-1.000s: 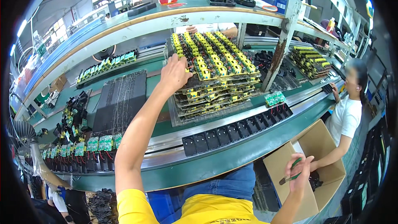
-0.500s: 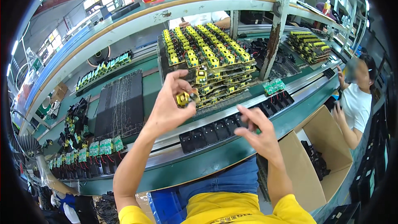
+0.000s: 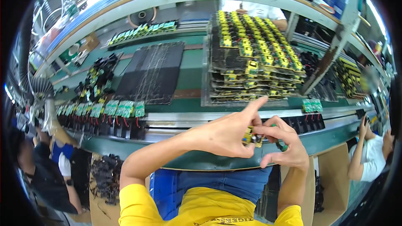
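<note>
My left hand (image 3: 226, 132) and my right hand (image 3: 282, 146) meet in front of me, above the near edge of the green conveyor (image 3: 188, 159). Between their fingertips they pinch a small yellow and black electronic part (image 3: 250, 136). My left index finger points up and to the right. Something small and green (image 3: 283, 145) shows inside my right hand. Behind the hands stands a stack of black trays (image 3: 251, 69) filled with several more yellow parts.
A row of green circuit boards on black housings (image 3: 106, 111) lines the belt at the left, with a flat black mat (image 3: 153, 73) behind. More black housings (image 3: 307, 121) sit at the right. An open cardboard box (image 3: 333, 184) stands at lower right. Other people work at both sides and across the bench.
My left hand took a yellow part from the tray stack and drew it down toward me. My right hand rose from the cardboard box and joined the left on the part.
</note>
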A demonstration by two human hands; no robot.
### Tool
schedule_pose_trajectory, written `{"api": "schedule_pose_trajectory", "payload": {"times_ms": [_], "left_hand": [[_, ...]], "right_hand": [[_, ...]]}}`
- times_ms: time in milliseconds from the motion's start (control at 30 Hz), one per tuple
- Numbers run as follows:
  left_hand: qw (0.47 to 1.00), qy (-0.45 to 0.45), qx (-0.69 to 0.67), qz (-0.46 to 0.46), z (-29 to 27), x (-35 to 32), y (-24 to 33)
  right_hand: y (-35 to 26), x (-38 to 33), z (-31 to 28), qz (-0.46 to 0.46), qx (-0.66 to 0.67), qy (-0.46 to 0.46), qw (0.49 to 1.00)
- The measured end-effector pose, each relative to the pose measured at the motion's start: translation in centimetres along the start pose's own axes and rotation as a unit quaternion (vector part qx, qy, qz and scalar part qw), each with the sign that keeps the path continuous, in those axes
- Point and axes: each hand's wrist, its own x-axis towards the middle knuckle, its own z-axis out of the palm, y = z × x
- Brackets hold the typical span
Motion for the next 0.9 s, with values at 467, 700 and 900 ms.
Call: {"api": "schedule_pose_trajectory", "payload": {"times_ms": [467,700,900], "left_hand": [[0.994,0.053,-0.007,-0.098,1.4,-1.3,3.8],[0.975,0.214,-0.043,0.051,4.6,-3.3,1.5],[0.950,0.273,0.009,0.149,3.7,-4.0,1.2]], "right_hand": [[3.1,0.2,1.3,-0.118,0.043,0.214,0.969],[3.6,1.7,5.7,-0.143,0.162,0.319,0.923],[2.0,2.3,9.7,-0.091,0.519,0.217,0.822]]}}
